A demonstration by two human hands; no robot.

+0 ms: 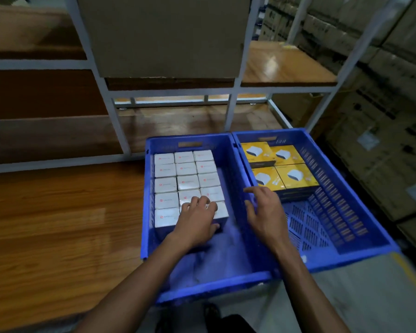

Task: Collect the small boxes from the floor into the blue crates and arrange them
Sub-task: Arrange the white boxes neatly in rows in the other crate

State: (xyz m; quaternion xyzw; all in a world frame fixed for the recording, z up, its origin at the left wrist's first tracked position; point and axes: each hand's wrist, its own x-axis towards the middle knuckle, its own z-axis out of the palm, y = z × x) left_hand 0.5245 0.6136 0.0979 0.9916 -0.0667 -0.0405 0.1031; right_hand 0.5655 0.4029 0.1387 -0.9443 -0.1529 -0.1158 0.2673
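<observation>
On a pale floor beside wooden shelving (58, 212), two blue crates (226, 282) are sitting side by side. Left hand (197, 222) is curling its fingers over white boxes (165, 186) in the left crate; right hand (264, 212) is hovering loose-fingered, nearer than yellow boxes (296, 175).

Box labels (165, 159) unreadably small

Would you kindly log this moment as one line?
left hand: on white boxes, left crate | right hand: open over crate divide | yellow boxes: right crate
</observation>
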